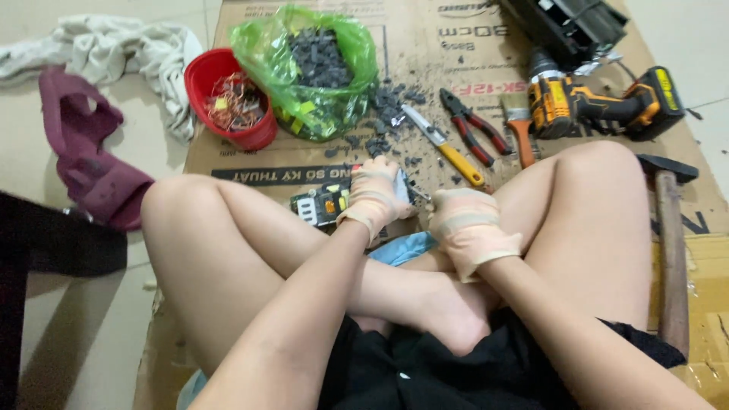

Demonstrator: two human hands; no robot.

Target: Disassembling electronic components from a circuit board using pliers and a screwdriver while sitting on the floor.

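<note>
Head view: the left hand [373,193], gloved, clamps a circuit board [323,205] against the cardboard [250,163]. The right hand [467,224] grips a small tool [420,195] at the board's edge. The board looks stiff, light, brittle; best held by its edges.

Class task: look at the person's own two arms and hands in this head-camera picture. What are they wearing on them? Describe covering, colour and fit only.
Both the left hand and the right hand wear thin, close-fitting, pale beige gloves, like rubber, that cover the fingers and end at the wrist in a rolled cuff. They look a little grubby. Above the cuffs the forearms are bare: no sleeves, and no watch or bands that show.
</note>
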